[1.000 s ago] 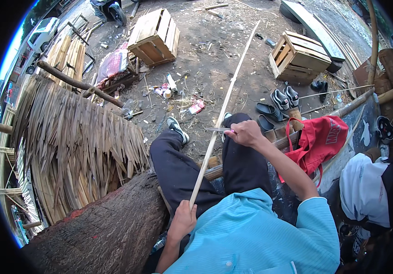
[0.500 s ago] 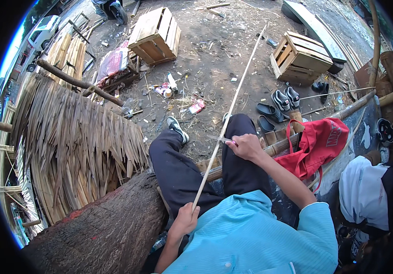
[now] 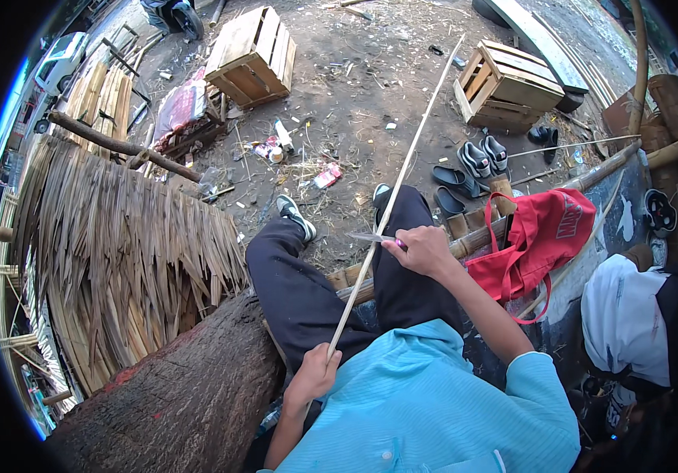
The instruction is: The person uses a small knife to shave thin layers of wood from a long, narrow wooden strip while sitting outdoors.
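Gripping the bamboo strip (image 3: 390,209) low in your closed left hand (image 3: 313,377), your right hand (image 3: 426,251) clenches the knife (image 3: 372,236) against it, and a slip could nick your knee.

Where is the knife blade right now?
In the head view, the knife blade sits centre frame, held by the right hand and laid across the long bamboo strip, just above the person's dark trouser knee.

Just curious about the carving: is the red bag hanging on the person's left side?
No, the red bag lies to the person's right, beside the right hand.
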`<state>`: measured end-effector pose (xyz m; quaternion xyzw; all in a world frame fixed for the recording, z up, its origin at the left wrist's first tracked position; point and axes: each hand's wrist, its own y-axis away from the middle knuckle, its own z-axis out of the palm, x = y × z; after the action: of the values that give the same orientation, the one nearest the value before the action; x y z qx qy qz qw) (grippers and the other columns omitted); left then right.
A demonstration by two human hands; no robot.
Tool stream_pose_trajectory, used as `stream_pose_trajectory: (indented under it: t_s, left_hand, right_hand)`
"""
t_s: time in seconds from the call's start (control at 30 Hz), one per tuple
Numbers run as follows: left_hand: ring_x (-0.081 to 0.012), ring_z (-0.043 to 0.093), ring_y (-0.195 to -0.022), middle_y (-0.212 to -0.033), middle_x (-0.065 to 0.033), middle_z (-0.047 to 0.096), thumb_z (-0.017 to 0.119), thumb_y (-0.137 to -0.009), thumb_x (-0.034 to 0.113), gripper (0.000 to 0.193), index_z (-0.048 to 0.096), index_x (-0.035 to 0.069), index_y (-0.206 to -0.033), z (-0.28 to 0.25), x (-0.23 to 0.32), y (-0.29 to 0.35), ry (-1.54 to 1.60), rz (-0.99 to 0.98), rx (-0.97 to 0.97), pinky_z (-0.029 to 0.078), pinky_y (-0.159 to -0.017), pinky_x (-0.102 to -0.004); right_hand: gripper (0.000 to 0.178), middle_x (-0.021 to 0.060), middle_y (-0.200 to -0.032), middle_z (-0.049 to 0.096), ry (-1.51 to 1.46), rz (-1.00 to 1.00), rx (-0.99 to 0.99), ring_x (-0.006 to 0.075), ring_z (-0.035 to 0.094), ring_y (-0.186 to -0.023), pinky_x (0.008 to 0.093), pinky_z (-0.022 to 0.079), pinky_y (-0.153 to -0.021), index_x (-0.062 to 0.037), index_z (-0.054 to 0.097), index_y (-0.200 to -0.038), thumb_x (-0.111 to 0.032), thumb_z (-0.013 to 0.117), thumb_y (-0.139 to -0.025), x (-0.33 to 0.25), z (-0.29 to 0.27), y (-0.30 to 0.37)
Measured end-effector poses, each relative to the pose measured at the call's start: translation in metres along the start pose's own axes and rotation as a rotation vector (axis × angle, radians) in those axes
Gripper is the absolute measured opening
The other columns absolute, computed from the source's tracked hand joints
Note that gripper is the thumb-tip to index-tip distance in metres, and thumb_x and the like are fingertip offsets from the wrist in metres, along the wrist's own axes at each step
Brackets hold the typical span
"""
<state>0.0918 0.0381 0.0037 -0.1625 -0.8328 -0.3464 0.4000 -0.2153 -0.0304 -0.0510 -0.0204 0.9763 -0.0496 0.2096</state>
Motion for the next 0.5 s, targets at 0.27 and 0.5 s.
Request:
stream_pose_trajectory:
  t_s: [0.27, 0.5]
  left_hand:
    - [-0.0366, 0.049, -0.060, -0.066, -0.0204, 0.049, 0.046, -0.092, 0.017, 0.026, 0.047, -0.004, -0.076, 0.015, -0.005, -0.002, 0.099, 0.038, -0.171, 0.039, -0.058, -0.0415]
    - [-0.0390, 0.053, -0.063, -0.068, -0.0231, 0.053, 0.043, -0.094, 0.020, 0.029, 0.047, -0.004, -0.079, 0.023, 0.001, -0.010, 0.091, -0.039, -0.312, 0.041, -0.061, -0.0417]
  right_hand:
    - [0.049, 0.0124, -0.050, 0.054, 0.058, 0.097, -0.118, 0.0311, 0.057, -0.048, 0.0422, 0.043, -0.045, -0.0087, 0.056, -0.058, -0.049, 0.050, -0.085, -0.002, -0.024, 0.040]
    - [0.054, 0.0142, -0.049, 0.055, 0.117, 0.291, -0.101, 0.0309, 0.059, -0.047, 0.0414, 0.046, -0.045, -0.0083, 0.062, -0.061, -0.053, 0.046, -0.085, 0.006, -0.022, 0.062]
